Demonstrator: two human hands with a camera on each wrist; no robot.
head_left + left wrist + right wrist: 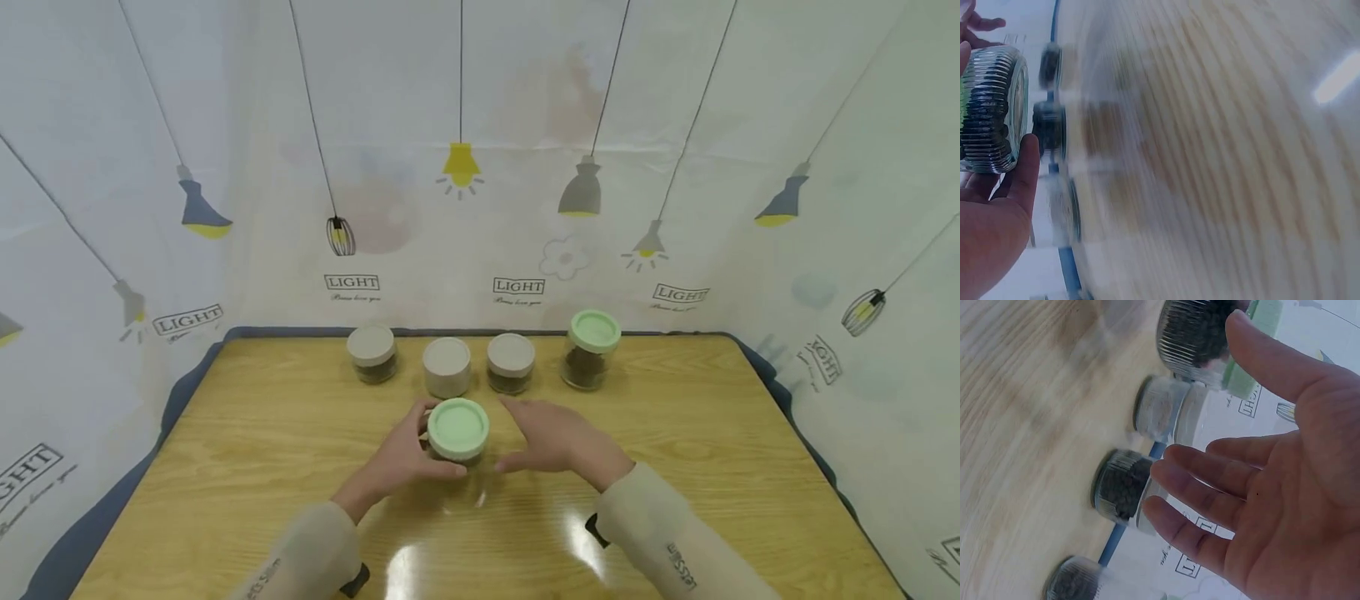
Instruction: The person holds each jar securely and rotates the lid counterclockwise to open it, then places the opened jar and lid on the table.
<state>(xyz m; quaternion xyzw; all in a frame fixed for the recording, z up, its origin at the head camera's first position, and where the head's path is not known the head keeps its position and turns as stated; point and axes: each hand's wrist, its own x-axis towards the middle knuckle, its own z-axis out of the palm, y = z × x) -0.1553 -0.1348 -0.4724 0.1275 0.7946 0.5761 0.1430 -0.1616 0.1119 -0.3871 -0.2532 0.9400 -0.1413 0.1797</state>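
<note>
My left hand point(405, 454) grips a ribbed glass jar point(991, 119) with a pale green lid point(458, 428) and dark contents. Thumb and fingers curl round its side, and the jar's base shows clear of the wooden table in the left wrist view. To the right of this jar is my right hand point(562, 442), its fingers point(1200, 487) spread and nothing held. A gap separates it from the jar in the head view. Just behind the held jar stands a white-lidded jar point(447, 368) with pale contents.
Two more white-lidded jars point(372, 353) point(511, 363) with dark contents stand in the back row. A taller green-lidded jar point(590, 350) is at its right end. Behind the wooden table point(247, 467) hangs a printed cloth point(420, 192) with lamp drawings.
</note>
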